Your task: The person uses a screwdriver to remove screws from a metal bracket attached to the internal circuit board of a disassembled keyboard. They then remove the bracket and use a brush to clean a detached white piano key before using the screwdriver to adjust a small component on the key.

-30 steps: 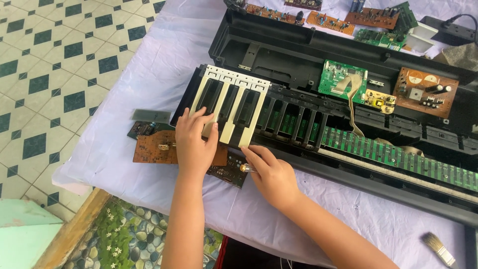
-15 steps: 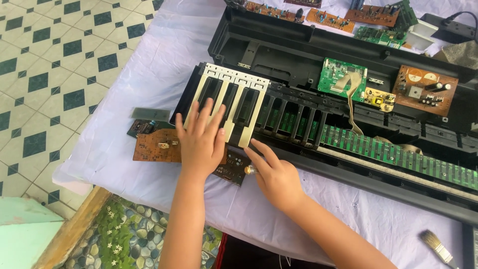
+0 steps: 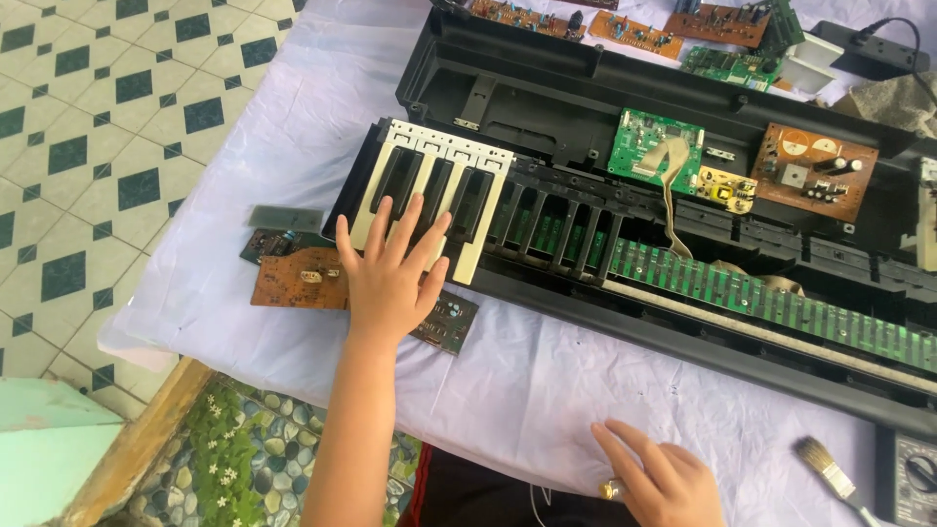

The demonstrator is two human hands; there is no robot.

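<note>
A paintbrush [image 3: 828,467] lies on the white cloth [image 3: 547,381] near a multimeter [image 3: 913,475].

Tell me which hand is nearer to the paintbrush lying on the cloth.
The right hand. It rests flat on the white cloth just left of the paintbrush, not touching it. The left hand is far off, pressing on the block of keys.

The single head-worn camera is looking steeply down from above the table edge, facing away from the person across the opened keyboard case [image 3: 547,88], sitting close over the white cloth [image 3: 293,137], catching tiled floor [image 3: 107,127] at left.
</note>
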